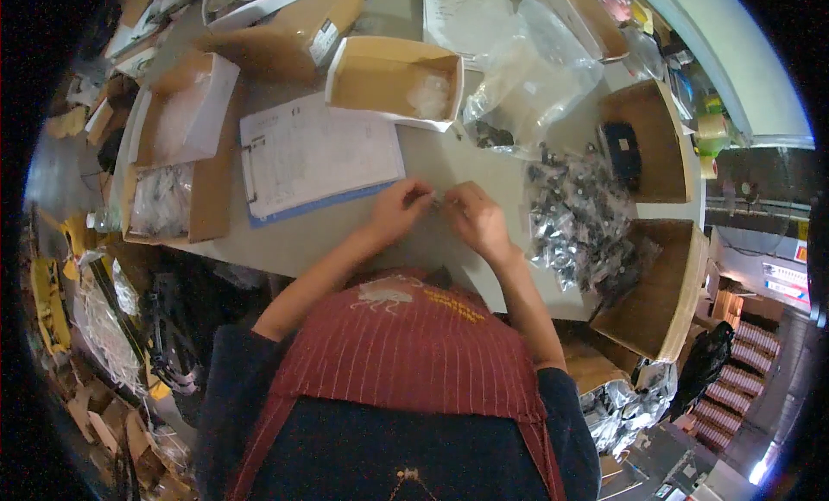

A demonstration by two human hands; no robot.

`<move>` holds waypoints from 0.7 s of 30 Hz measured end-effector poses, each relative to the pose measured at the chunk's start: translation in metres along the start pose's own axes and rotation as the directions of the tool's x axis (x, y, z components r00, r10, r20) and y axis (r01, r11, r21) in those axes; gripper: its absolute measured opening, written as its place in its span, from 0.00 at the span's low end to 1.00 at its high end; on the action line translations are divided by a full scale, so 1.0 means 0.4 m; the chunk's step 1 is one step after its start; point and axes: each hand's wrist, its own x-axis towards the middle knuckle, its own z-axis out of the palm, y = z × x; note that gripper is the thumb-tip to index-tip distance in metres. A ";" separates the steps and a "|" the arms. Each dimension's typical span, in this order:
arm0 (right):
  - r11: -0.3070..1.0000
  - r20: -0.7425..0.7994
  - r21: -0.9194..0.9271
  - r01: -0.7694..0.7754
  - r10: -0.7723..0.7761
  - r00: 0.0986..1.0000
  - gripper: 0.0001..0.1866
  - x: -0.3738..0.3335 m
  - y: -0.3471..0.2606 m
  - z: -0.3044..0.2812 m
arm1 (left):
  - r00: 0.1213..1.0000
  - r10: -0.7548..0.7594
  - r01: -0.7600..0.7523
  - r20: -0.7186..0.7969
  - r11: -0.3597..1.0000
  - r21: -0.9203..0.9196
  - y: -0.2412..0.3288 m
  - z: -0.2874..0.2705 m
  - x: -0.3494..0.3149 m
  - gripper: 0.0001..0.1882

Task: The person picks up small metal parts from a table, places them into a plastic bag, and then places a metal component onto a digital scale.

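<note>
Close together above the grey table point(449, 167), my left hand point(401, 211) and my right hand point(475, 218) meet fingertip to fingertip. Both are closed in a pinch. Something tiny and pale seems to be between them, too small and blurred to name. To the right of my right hand spreads a heap of small clear bags with dark parts inside point(574, 220). Beyond my left hand lies a blue clipboard point(321, 202) with printed sheets point(324, 151) on it. An open white-edged cardboard tray point(380, 80) with some clear plastic inside stands past my hands.
Two open cardboard boxes point(669, 277) border the heap on the right, and a dark blue case point(620, 151) rests by the farther one. Large clear plastic bags point(548, 69) lie at the back. At the left, a white box point(194, 113) sits over a carton of clear bags point(164, 199).
</note>
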 end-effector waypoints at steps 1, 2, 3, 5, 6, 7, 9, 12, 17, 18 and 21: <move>1.000 -0.021 0.018 -0.008 0.008 1.000 0.08 0.001 -0.001 -0.002 | 0.998 0.048 -0.048 -0.049 0.999 0.001 -0.001 0.001 0.000 0.11; 0.999 -0.043 0.035 -0.016 0.017 0.999 0.08 0.001 -0.003 -0.003 | 0.991 0.095 -0.095 -0.096 0.995 0.003 -0.001 0.001 0.001 0.09; 0.999 -0.052 0.034 -0.020 0.022 0.998 0.08 0.000 -0.005 -0.002 | 0.991 0.100 -0.100 -0.087 0.995 0.006 0.005 0.001 0.004 0.09; 0.994 -0.085 0.088 -0.071 0.079 0.993 0.11 0.000 -0.014 0.005 | 0.984 0.160 -0.150 -0.075 0.981 0.123 0.018 -0.002 0.009 0.08; 0.993 -0.093 0.088 -0.074 0.082 0.992 0.11 0.002 -0.013 0.009 | 0.984 0.164 -0.155 -0.067 0.980 0.125 0.023 -0.006 0.013 0.08; 0.989 -0.092 0.127 -0.075 0.087 0.992 0.11 0.004 -0.009 0.015 | 0.983 0.181 -0.172 -0.028 0.966 0.191 0.029 -0.011 0.016 0.08; 0.983 -0.100 0.166 -0.077 0.094 0.991 0.11 0.004 0.010 0.024 | 0.980 0.199 -0.197 0.019 0.946 0.258 0.038 -0.015 0.023 0.08; 0.989 -0.045 0.147 -0.005 0.012 0.999 0.12 0.004 0.025 0.025 | 0.934 0.354 -0.346 0.046 0.864 0.366 0.054 -0.018 0.026 0.07; 0.963 0.048 0.262 -0.059 0.048 0.998 0.09 0.005 -0.008 -0.012 | 0.896 0.435 -0.432 0.091 0.805 0.407 0.101 -0.039 0.029 0.07; 0.963 0.042 0.264 -0.062 0.053 0.998 0.09 0.007 -0.009 -0.020 | 0.895 0.435 -0.436 0.099 0.803 0.406 0.114 -0.041 0.037 0.07; 0.942 0.045 0.321 -0.093 0.083 0.996 0.08 0.007 -0.003 -0.040 | 0.920 0.389 -0.377 0.042 0.854 0.358 0.150 -0.041 0.067 0.06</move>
